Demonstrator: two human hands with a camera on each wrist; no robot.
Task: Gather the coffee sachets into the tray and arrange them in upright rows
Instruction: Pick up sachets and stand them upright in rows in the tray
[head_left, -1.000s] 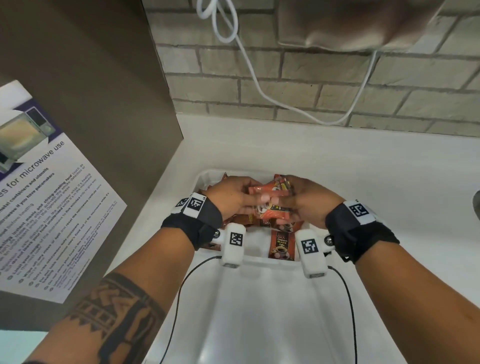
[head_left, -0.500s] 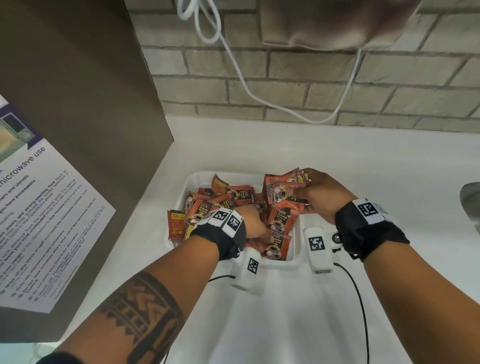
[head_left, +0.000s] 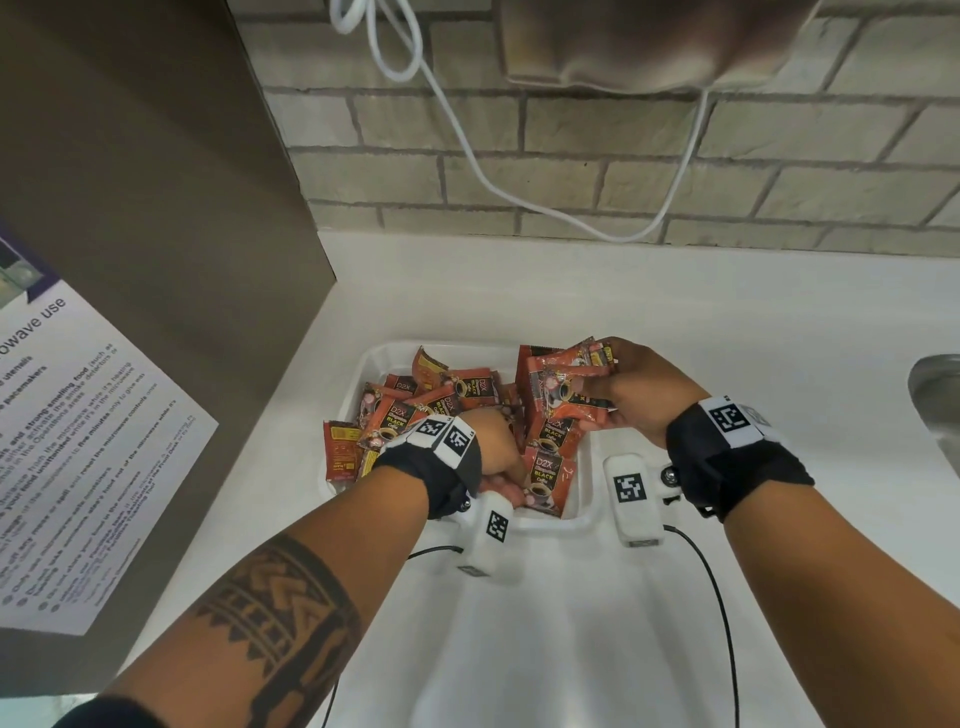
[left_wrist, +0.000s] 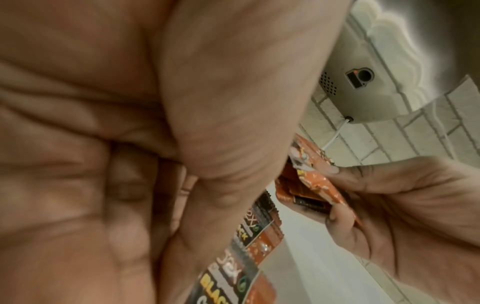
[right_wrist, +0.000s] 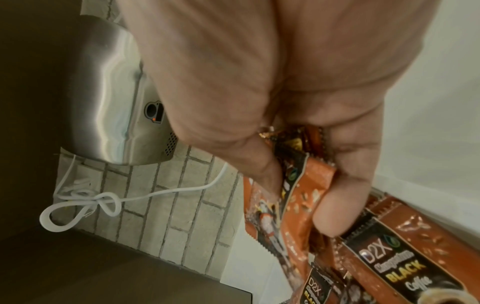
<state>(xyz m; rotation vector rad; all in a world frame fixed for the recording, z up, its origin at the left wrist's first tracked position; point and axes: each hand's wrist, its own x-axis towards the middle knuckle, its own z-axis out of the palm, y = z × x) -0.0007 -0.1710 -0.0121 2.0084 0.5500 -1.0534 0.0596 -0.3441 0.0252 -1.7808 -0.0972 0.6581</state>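
Coffee sachets (head_left: 563, 387) gripped by right hand (head_left: 636, 397), thumb (right_wrist: 335, 207) clear wrist-side only

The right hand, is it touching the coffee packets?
Touching. The right wrist view shows the right hand with thumb and fingers curled round a bunch of coffee sachets; the head view agrees.
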